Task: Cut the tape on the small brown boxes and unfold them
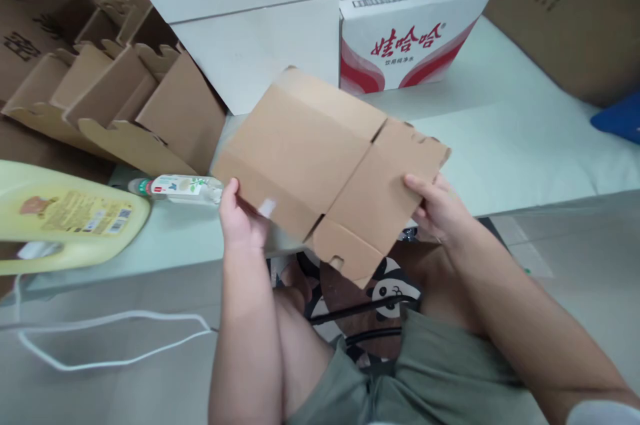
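Observation:
A flat, unfolded cardboard box [305, 145] spans the space between my hands, tilted above my lap and the edge of the pale green surface. My left hand [243, 220] grips its lower left edge, thumb up at the side. At the right end, my right hand [435, 205] pinches the notched flap, with the thumb on top and the fingers beneath. Creases, slots and a small cut-out tab show on the cardboard. Close by my left hand lies a clear bottle [183, 187] with a white label and green cap, partly covered near its base.
Folded open cardboard boxes [145, 105] stand at the left, behind a yellow jug [70, 215]. White cartons [265, 45] and a red-and-white carton [410, 38] are stacked at the back of the pale green surface [525, 145]. A white cable [115, 315] loops at lower left.

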`<state>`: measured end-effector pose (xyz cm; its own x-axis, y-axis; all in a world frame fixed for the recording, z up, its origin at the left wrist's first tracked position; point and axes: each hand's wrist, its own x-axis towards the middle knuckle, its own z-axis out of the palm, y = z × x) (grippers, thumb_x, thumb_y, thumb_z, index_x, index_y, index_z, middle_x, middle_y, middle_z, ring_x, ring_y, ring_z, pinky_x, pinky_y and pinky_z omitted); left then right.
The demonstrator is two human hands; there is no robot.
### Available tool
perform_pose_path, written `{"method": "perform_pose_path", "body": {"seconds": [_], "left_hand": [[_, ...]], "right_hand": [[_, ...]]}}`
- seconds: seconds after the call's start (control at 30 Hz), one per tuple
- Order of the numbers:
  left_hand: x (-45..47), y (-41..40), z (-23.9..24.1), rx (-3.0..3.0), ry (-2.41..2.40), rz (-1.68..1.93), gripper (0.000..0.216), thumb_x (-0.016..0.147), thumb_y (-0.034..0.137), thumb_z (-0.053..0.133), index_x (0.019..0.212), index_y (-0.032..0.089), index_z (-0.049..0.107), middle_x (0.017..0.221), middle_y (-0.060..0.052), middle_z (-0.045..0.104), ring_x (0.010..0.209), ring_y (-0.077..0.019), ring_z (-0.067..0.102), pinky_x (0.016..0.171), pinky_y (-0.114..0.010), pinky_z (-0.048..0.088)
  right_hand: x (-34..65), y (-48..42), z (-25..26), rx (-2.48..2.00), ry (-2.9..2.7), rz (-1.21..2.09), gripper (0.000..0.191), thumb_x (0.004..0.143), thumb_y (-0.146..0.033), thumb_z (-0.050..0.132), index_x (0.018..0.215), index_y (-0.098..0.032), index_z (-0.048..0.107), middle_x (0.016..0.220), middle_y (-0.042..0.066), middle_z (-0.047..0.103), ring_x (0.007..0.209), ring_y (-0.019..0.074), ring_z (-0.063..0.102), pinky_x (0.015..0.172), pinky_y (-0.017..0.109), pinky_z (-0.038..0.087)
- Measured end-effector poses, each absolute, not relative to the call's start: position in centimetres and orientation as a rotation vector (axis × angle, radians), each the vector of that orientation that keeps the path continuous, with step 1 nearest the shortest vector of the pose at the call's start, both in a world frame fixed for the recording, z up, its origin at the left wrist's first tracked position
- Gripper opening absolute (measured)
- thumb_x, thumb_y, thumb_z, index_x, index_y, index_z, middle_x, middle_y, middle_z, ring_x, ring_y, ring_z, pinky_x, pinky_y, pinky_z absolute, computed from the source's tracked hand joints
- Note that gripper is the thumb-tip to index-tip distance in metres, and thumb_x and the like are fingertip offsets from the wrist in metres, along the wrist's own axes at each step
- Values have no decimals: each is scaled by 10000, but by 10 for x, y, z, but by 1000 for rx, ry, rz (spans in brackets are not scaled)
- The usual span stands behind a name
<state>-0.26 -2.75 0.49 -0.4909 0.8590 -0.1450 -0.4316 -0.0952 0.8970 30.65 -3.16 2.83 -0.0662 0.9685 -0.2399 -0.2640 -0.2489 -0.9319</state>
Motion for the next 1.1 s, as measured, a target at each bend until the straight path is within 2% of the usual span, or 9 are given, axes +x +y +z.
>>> {"method": "perform_pose_path", "body": {"seconds": [0.13, 0.27, 0.4, 0.47, 0.57, 0.7, 0.8, 0.97, 1.1], "left_hand": [[-1, -30, 16, 358, 1149, 1653, 284, 753, 479, 674, 853, 214, 678, 797, -36, 705, 644, -141, 676, 569, -232, 532], [7, -29, 26, 278, 1075, 1669, 232, 760, 427, 668, 759, 198, 634, 643, 9, 610, 511, -101, 587, 512, -215, 488], [16, -25, 27, 274, 1029, 1631, 228, 749, 405, 661, 718, 183, 614, 612, 8, 579, 480, -95, 549, 485, -214, 458], [19, -25, 26, 279, 1027, 1612, 216, 748, 391, 646, 706, 182, 613, 609, 2, 579, 481, -97, 543, 482, -214, 452], [19, -24, 26, 287, 1030, 1612, 210, 736, 385, 648, 696, 183, 611, 601, 3, 571, 487, -97, 542, 489, -210, 454], [15, -25, 26, 304, 1018, 1630, 213, 713, 386, 677, 686, 188, 604, 588, 15, 540, 473, -92, 514, 473, -209, 433], [12, -25, 26, 306, 994, 1644, 221, 706, 379, 683, 656, 191, 579, 588, 18, 518, 463, -83, 471, 431, -196, 377], [7, -29, 26, 290, 955, 1702, 310, 686, 358, 689, 563, 187, 461, 605, 14, 508, 481, -69, 458, 422, -178, 334], [-4, -36, 26, 201, 1001, 1819, 264, 694, 366, 654, 573, 184, 506, 633, -1, 563, 473, -63, 461, 450, -187, 349]], "right_hand": [[374, -59, 29, -1268, -763, 1233, 434, 554, -488, 909, 749, -256, 598, 508, -83, 470, 325, 35, 239, 290, 234, 143], [460, -87, 32, -1482, -764, 685, 232, 639, -379, 881, 725, -346, 668, 754, 16, 676, 478, 125, 471, 332, 319, 224], [522, -60, 58, -1734, -762, 264, 157, 734, -407, 811, 663, -341, 688, 860, 60, 741, 489, 146, 513, 392, 407, 352], [533, -26, 75, -1723, -902, 283, 133, 744, -377, 829, 688, -368, 708, 904, 51, 742, 603, 173, 598, 468, 401, 459], [523, 18, 88, -1495, -995, 685, 194, 700, -349, 889, 777, -379, 714, 902, 30, 744, 859, 217, 719, 700, 365, 605], [470, 18, 70, -1655, -1179, 1095, 450, 597, -510, 915, 932, -262, 744, 1002, 97, 767, 896, 236, 744, 811, 398, 621], [426, -4, 51, -1725, -1337, 1274, 553, 606, -557, 879, 1004, -207, 721, 957, 92, 773, 852, 218, 740, 827, 409, 602], [358, -7, 39, -1646, -1669, 1414, 433, 698, -500, 798, 974, -180, 707, 832, 57, 766, 776, 197, 721, 796, 385, 556], [282, 9, 41, -1480, -1998, 1411, 268, 804, -381, 694, 1003, -203, 686, 823, 40, 764, 799, 201, 729, 743, 345, 536]]}}
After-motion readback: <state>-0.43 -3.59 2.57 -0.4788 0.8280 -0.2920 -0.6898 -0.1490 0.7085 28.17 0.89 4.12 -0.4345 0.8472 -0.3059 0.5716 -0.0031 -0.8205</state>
